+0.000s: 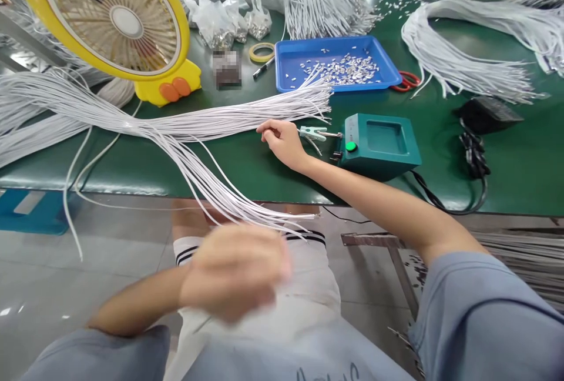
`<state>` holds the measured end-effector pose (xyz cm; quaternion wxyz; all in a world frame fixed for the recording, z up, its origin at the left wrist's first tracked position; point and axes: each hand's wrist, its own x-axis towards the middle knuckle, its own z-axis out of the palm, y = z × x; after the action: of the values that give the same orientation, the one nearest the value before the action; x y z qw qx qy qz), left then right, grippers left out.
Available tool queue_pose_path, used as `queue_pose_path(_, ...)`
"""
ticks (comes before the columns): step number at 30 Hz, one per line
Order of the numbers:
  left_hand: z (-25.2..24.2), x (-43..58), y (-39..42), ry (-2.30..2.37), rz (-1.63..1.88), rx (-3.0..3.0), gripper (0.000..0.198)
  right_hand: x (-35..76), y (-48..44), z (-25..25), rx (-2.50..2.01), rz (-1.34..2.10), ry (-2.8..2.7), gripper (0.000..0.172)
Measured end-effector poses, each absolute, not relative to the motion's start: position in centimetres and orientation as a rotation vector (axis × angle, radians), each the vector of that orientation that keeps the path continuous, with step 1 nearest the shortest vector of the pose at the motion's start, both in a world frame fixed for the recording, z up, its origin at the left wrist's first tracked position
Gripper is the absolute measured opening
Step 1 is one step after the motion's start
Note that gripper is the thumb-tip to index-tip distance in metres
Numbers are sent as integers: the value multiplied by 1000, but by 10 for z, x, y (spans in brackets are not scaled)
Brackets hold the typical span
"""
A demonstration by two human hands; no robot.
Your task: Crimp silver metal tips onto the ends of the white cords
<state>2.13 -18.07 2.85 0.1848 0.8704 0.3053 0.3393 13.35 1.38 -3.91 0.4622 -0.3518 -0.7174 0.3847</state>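
My right hand (282, 141) rests on the green table (506, 163), its fingers pinched together at the near edge of a bundle of white cords (220, 122) that lies across the table and hangs off the front edge. A small light-green clip (314, 132) lies just right of that hand, beside a teal box machine (379, 144) with a green button. My left hand (235, 275) is low over my lap, below the hanging cord ends; it is smeared by motion and its fingers do not show clearly.
A blue tray (286, 57) with several small metal pieces sits behind the cords. A yellow fan (118, 22) stands at the back left. Tape roll (261, 52), red scissors (408, 81), bags of metal parts (220, 22), more white cord bundles (476, 57) and a black adapter (484, 113) lie around.
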Motion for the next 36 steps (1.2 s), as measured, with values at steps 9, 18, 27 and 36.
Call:
queue_pose_path(9, -58, 31, -177, 700, 401, 2891, 63, 133, 15, -40, -881, 974, -1779, 24)
queue_pose_path(18, -42, 11, -168, 596, 902, 2851, 32, 133, 15, -37, -902, 979, -1778, 26)
queue_pose_path(27, -62, -26, -153, 844, 647, 3251, 30, 138, 20, -35, -946, 1005, -1772, 25)
queue_pose_path(36, -63, -63, -169, 649, 866, 2999, 37, 138, 23, -38, -978, 1012, -1759, 23)
